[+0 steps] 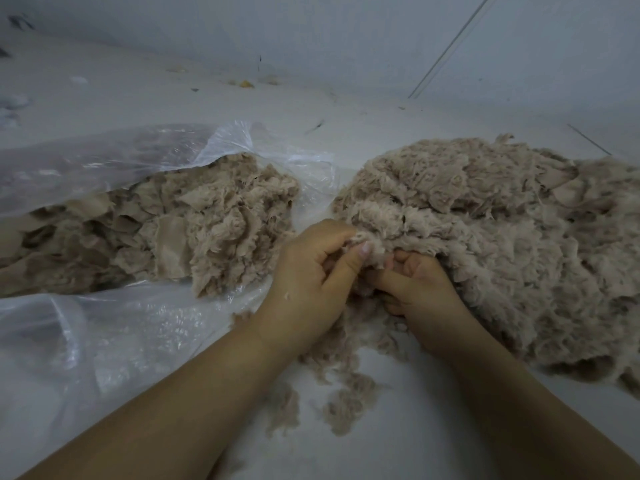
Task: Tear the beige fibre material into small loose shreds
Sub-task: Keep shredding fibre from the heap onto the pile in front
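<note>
Beige fibre material (485, 237), a big fluffy heap, is lying on the pale floor (415, 427) to my right. I am pinching its near edge with my left hand (311, 278) and right hand (422, 299), fingers curled round one tuft. Looks light, soft, easily parted; thin edges seem best to grab. More is spilling from a clear plastic bag (104, 161) to the left; loose shreds (346, 393) below; grey wall (311, 29) behind.

Right of the fingers (398, 268), fibre heap (502, 237) cut by frame edge; left, bagged fibre (156, 230) veiled under plastic bag (104, 161).
</note>
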The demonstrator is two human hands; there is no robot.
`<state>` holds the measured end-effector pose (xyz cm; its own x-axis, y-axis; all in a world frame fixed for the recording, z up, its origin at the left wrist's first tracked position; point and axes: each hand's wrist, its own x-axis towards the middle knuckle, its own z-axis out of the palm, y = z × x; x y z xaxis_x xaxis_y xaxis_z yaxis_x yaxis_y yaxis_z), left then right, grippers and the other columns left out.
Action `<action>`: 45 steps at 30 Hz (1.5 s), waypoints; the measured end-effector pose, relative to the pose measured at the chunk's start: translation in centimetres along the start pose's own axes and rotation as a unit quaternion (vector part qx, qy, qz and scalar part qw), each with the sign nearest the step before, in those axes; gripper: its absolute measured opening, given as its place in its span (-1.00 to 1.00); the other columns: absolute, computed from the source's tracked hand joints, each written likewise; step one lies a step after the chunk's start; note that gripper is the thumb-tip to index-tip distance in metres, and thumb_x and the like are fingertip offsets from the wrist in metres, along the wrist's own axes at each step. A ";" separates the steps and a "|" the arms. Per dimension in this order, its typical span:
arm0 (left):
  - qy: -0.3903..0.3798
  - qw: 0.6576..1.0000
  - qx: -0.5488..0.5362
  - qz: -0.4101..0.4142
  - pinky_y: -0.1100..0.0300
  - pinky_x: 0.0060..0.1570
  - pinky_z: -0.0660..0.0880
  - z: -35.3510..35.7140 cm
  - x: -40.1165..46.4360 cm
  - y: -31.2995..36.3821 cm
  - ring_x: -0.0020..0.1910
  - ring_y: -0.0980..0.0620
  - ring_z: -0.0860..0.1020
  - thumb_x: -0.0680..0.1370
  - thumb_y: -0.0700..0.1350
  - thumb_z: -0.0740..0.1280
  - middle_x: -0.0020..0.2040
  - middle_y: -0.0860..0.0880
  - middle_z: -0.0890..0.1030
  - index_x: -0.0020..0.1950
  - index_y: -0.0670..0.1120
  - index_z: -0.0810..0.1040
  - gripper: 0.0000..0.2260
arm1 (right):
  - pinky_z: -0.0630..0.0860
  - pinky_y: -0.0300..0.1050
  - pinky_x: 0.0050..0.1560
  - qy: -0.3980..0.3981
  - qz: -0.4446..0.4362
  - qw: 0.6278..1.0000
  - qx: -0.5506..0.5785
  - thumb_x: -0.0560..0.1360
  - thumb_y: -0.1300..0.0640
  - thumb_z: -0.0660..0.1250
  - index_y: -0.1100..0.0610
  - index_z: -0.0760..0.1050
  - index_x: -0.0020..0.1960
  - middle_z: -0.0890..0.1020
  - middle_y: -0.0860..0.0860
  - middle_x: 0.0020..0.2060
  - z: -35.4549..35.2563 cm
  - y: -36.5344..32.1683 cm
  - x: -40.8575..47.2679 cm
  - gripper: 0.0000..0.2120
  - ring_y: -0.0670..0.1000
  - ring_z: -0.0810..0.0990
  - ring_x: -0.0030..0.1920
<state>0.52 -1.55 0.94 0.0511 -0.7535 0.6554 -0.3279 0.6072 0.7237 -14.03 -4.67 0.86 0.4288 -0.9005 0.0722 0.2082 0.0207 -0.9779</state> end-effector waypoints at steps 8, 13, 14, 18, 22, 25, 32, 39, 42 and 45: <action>-0.028 0.996 0.057 0.063 0.22 -0.05 0.55 -0.1 -0.5 -0.2 -0.12 0.06 0.62 0.46 -0.23 0.19 -0.14 -0.08 0.67 -0.18 -0.26 0.67 -0.75 | 0.22 -0.31 -0.58 0.023 0.031 0.997 -0.072 0.45 -0.03 0.36 0.06 0.54 -0.47 0.41 -0.03 -0.58 -0.5 0.3 0.0 -0.66 -0.09 0.28 -0.58; -0.010 0.996 0.068 -0.059 0.24 -0.08 0.56 -0.1 -0.6 -0.8 -0.12 0.15 0.60 0.46 -0.23 0.34 -0.11 0.05 0.65 -0.01 -0.12 0.66 -0.84 | 0.35 -0.43 -0.59 0.014 0.049 0.998 -0.036 0.58 0.37 0.21 0.05 0.62 -0.44 0.54 -0.08 -0.59 -0.5 0.4 0.0 -0.50 -0.22 0.47 -0.61; -0.023 0.995 0.066 -0.077 0.28 -0.04 0.55 -0.1 -0.6 -1.0 -0.08 0.19 0.60 0.46 -0.21 0.36 -0.08 0.10 0.64 0.05 -0.10 0.65 -0.81 | 0.35 -0.43 -0.59 0.011 0.049 0.998 -0.031 0.58 0.37 0.20 0.09 0.62 -0.38 0.54 -0.08 -0.59 -0.5 0.3 -0.1 -0.56 -0.22 0.46 -0.62; -0.098 0.984 0.063 -0.132 0.44 0.12 0.46 0.0 -0.6 -1.6 0.11 0.37 0.53 0.37 -0.19 0.25 0.08 0.35 0.53 0.29 -0.01 0.56 -0.52 | 0.32 -0.41 -0.60 0.003 0.046 0.999 -0.028 0.59 0.37 0.17 0.22 0.56 -0.23 0.53 -0.07 -0.59 -0.6 0.2 -0.2 -0.71 -0.21 0.42 -0.63; -0.145 0.979 0.077 -0.122 0.21 0.08 0.56 -0.3 -0.3 -2.1 0.05 0.18 0.61 0.48 -0.28 0.32 0.06 0.13 0.65 0.21 -0.04 0.61 -0.67 | 0.34 -0.40 -0.60 -0.003 0.042 0.999 -0.018 0.58 0.36 0.18 0.32 0.53 -0.18 0.55 -0.05 -0.56 -1.0 0.4 -0.3 -0.78 -0.20 0.44 -0.62; -0.151 0.973 0.151 -0.091 0.37 -0.02 0.48 -0.5 0.1 -2.4 -0.05 0.15 0.57 0.53 -0.29 0.32 -0.01 0.08 0.65 0.11 -0.11 0.63 -0.79 | 0.32 -0.34 -0.57 0.004 0.035 0.999 -0.041 0.50 0.23 0.33 0.50 0.47 -0.16 0.51 0.15 -0.48 -1.3 0.8 -0.1 -0.72 -0.11 0.37 -0.59; -0.128 0.972 0.186 -0.069 0.17 0.06 0.43 -0.4 0.4 -2.6 0.03 -0.03 0.50 0.47 -0.31 0.39 -0.02 -0.07 0.57 0.10 -0.13 0.66 -0.77 | 0.37 -0.32 -0.56 0.004 0.034 0.999 -0.023 0.55 0.37 0.22 0.32 0.55 -0.25 0.55 0.07 -0.51 -1.1 0.7 -0.2 -0.76 -0.12 0.44 -0.58; -0.104 0.957 0.265 -0.065 0.10 -0.04 0.46 -0.5 1.0 -2.4 -0.03 -0.11 0.50 0.43 -0.38 0.34 -0.05 -0.10 0.54 -0.04 -0.21 0.65 -0.82 | 0.24 -0.34 -0.59 0.013 0.029 0.995 -0.099 0.49 0.35 0.33 0.09 0.50 -0.44 0.39 0.08 -0.54 -1.2 0.7 -0.2 -0.65 -0.12 0.27 -0.62; -0.100 0.950 0.289 -0.063 -0.06 -0.15 0.49 -0.5 1.2 -2.1 -0.12 -0.16 0.49 0.45 -0.39 0.28 -0.08 -0.16 0.51 -0.08 -0.25 0.61 -0.85 | 0.18 -0.31 -0.57 0.017 0.030 0.992 -0.119 0.37 0.18 0.38 0.10 0.48 -0.43 0.34 0.10 -0.51 -1.4 0.8 0.0 -0.79 -0.08 0.21 -0.60; -0.115 0.935 0.330 -0.056 -0.11 -0.21 0.45 -0.5 1.3 -2.1 -0.16 -0.19 0.46 0.46 -0.40 0.22 -0.10 -0.20 0.47 -0.10 -0.30 0.56 -0.87 | 0.17 -0.29 -0.56 0.009 0.027 0.992 -0.120 0.34 0.16 0.37 0.07 0.46 -0.46 0.32 0.06 -0.55 -1.6 1.0 0.1 -0.79 -0.07 0.20 -0.60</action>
<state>1.76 -3.66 0.35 -0.0590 -0.8830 0.4657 -0.8474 0.2910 0.4442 -15.22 -5.41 -0.44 0.4167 -0.9089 0.0168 -0.0311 -0.0327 -0.9990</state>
